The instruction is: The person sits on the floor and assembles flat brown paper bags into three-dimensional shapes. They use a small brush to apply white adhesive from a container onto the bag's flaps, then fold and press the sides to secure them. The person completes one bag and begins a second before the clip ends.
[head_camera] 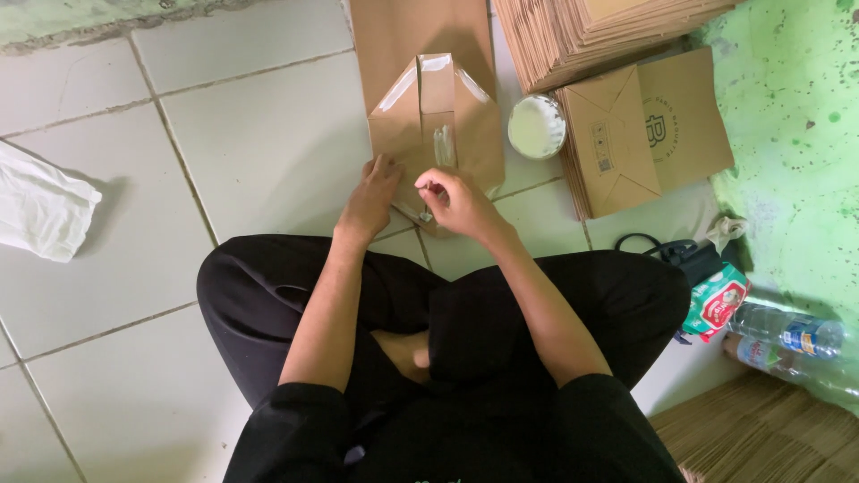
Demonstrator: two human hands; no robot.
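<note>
A flat brown paper bag (429,63) lies on the tiled floor in front of my crossed legs, its bottom end folded into a pointed flap (437,112) with shiny glue on the folds. My left hand (371,197) presses flat on the flap's lower left edge. My right hand (456,201) pinches the flap's near tip, fingers curled on the paper. A round white bowl of glue (537,127) stands just right of the bag.
Stacks of finished brown bags (644,134) and flat paper (582,31) lie at the upper right by a green wall. A white cloth (40,210) is at the left. A plastic bottle (787,338), a small packet (716,304) and a woven mat (761,434) lie at the right.
</note>
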